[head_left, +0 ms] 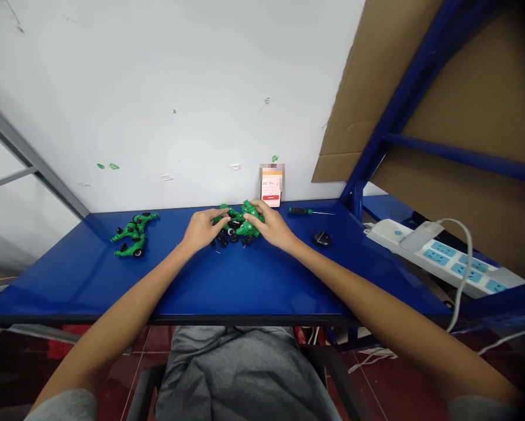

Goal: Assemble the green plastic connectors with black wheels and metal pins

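Glossy blue table [245, 286], green-and-black parts [130, 234]

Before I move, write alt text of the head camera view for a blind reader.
A bare left hand and right hand handle green-and-black plastic parts on a blue table, before a lit phone; similar parts lie left, a green-and-black screwdriver right.

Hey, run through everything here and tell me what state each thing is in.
Phone: screen lit, propped upright
Screwdriver: lying flat, unheld
Power strip: white charger plugged in
Far-left green parts: grouped, unheld
Black round object: lying loose
Green piece: gripped by right hand
Left hand: fingers curled, grip unclear
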Action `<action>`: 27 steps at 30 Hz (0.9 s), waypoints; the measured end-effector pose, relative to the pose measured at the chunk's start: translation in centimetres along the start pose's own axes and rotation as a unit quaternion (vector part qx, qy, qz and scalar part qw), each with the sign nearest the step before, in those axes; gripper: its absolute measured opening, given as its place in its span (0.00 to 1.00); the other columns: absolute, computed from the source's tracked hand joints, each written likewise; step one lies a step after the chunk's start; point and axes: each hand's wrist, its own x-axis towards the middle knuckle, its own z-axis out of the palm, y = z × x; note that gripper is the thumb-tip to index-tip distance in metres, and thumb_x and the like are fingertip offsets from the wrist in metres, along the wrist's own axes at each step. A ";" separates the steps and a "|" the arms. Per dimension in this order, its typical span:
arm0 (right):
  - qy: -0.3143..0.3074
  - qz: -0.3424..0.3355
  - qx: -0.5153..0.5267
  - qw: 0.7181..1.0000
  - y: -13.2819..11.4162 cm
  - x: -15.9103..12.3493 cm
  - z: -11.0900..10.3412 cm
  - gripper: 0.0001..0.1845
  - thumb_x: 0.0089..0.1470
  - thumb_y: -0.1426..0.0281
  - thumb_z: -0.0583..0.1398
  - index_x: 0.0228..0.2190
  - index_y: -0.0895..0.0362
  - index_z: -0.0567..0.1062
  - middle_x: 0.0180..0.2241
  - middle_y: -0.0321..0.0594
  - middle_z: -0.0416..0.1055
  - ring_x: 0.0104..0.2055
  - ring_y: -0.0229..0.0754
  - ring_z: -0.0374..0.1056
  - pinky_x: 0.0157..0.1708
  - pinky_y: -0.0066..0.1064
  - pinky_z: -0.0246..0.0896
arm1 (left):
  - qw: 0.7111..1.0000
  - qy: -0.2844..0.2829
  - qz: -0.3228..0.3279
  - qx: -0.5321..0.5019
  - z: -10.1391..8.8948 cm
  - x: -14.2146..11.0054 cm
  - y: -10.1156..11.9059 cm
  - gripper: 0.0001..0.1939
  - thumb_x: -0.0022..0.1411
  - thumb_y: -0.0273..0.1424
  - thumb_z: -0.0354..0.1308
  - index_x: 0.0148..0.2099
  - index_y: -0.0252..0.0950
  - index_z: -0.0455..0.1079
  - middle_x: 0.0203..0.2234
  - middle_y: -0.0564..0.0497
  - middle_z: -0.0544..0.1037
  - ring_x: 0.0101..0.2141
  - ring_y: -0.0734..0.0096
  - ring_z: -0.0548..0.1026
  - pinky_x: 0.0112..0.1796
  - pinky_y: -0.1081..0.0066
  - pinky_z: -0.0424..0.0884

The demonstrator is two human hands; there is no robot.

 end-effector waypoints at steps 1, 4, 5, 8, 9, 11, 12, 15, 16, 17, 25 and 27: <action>-0.007 0.003 0.013 1.000 0.0 -0.1 0.1 0.21 0.63 0.55 0.64 0.52 0.52 0.70 0.48 0.46 0.80 0.49 0.53 0.77 0.49 0.44 0.70 | 1.000 0.005 -0.008 -0.016 -0.1 -0.1 0.3 0.18 0.71 0.39 0.62 0.56 0.36 0.83 0.32 0.49 0.85 0.24 0.72 0.69 0.33 0.69 0.67; -0.037 0.002 0.034 0.999 -0.7 -0.4 0.1 0.20 0.60 0.53 0.66 0.45 0.51 0.71 0.41 0.42 0.81 0.43 0.50 0.78 0.45 0.41 0.71 | 0.995 0.020 -0.025 -0.091 -0.5 -0.3 1.4 0.18 0.71 0.40 0.61 0.54 0.36 0.84 0.31 0.51 0.83 0.20 0.77 0.60 0.27 0.71 0.60; -0.045 -0.003 0.032 0.998 -1.0 -0.5 0.1 0.20 0.59 0.52 0.67 0.43 0.51 0.71 0.40 0.41 0.82 0.42 0.49 0.78 0.44 0.41 0.70 | 0.992 0.018 -0.023 -0.122 -0.7 -0.3 1.7 0.19 0.70 0.40 0.61 0.55 0.37 0.83 0.32 0.51 0.83 0.19 0.78 0.57 0.25 0.72 0.58; -0.057 -0.019 0.029 0.998 -1.9 -0.8 0.0 0.19 0.58 0.53 0.68 0.41 0.51 0.71 0.40 0.39 0.82 0.42 0.48 0.78 0.44 0.39 0.69 | 0.984 0.003 -0.001 -0.176 -0.8 -0.4 2.1 0.20 0.68 0.41 0.64 0.56 0.37 0.81 0.29 0.53 0.79 0.19 0.79 0.52 0.23 0.73 0.54; -0.058 -0.024 0.030 0.998 -2.0 -0.9 0.0 0.19 0.58 0.54 0.68 0.41 0.51 0.72 0.40 0.39 0.82 0.42 0.48 0.78 0.44 0.39 0.69 | 0.984 0.000 0.007 -0.180 -0.7 -0.4 2.1 0.19 0.67 0.41 0.65 0.55 0.37 0.82 0.24 0.55 0.74 0.19 0.79 0.52 0.24 0.73 0.53; -0.059 -0.029 0.028 0.997 -2.2 -0.9 -0.1 0.18 0.58 0.54 0.68 0.42 0.51 0.72 0.41 0.39 0.82 0.42 0.48 0.78 0.44 0.39 0.69 | 0.984 -0.001 0.011 -0.178 -0.7 -0.4 2.1 0.17 0.66 0.41 0.66 0.51 0.36 0.83 0.17 0.60 0.63 0.19 0.78 0.51 0.24 0.73 0.52; -0.058 -0.031 0.025 0.998 -2.2 -0.9 -0.1 0.18 0.58 0.55 0.68 0.42 0.51 0.73 0.41 0.39 0.81 0.42 0.47 0.78 0.44 0.39 0.69 | 0.984 -0.001 0.010 -0.177 -0.6 -0.4 2.0 0.17 0.66 0.42 0.66 0.50 0.36 0.83 0.16 0.61 0.59 0.19 0.77 0.50 0.24 0.73 0.51; -0.058 -0.036 0.006 0.998 -1.7 -0.7 -0.2 0.17 0.58 0.56 0.68 0.43 0.52 0.75 0.41 0.39 0.81 0.43 0.48 0.77 0.46 0.40 0.70 | 0.984 -0.006 0.000 -0.176 -0.5 -0.4 1.9 0.16 0.66 0.41 0.66 0.48 0.36 0.83 0.17 0.60 0.63 0.20 0.78 0.51 0.24 0.73 0.51; -0.057 -0.036 0.006 0.998 -1.5 -0.6 -0.2 0.17 0.57 0.57 0.68 0.43 0.52 0.75 0.41 0.40 0.80 0.43 0.48 0.77 0.46 0.41 0.70 | 0.984 -0.005 -0.006 -0.176 -0.4 -0.4 1.8 0.16 0.66 0.41 0.66 0.48 0.36 0.82 0.19 0.59 0.67 0.19 0.78 0.51 0.24 0.73 0.51; -0.055 -0.034 0.012 0.998 -1.2 -0.5 -0.2 0.17 0.57 0.58 0.68 0.44 0.52 0.75 0.42 0.40 0.79 0.43 0.48 0.77 0.47 0.42 0.71 | 0.984 -0.001 -0.015 -0.178 -0.4 -0.3 1.7 0.15 0.65 0.40 0.66 0.48 0.36 0.82 0.21 0.57 0.72 0.19 0.79 0.52 0.24 0.73 0.52; -0.034 0.029 0.121 0.992 1.0 0.4 0.0 0.28 0.54 0.59 0.69 0.54 0.50 0.70 0.57 0.48 0.74 0.42 0.44 0.78 0.44 0.42 0.77 | 0.977 0.083 -0.114 -0.163 0.2 0.4 -0.5 0.14 0.64 0.40 0.66 0.46 0.36 0.83 0.42 0.47 0.86 0.21 0.77 0.67 0.26 0.71 0.62; -0.031 0.025 0.076 0.996 1.2 0.5 -0.1 0.25 0.55 0.63 0.68 0.53 0.52 0.71 0.55 0.48 0.75 0.43 0.45 0.78 0.45 0.43 0.76 | 0.976 0.087 -0.134 -0.148 0.3 0.5 -0.9 0.13 0.63 0.39 0.66 0.45 0.36 0.83 0.43 0.45 0.86 0.25 0.72 0.73 0.29 0.70 0.66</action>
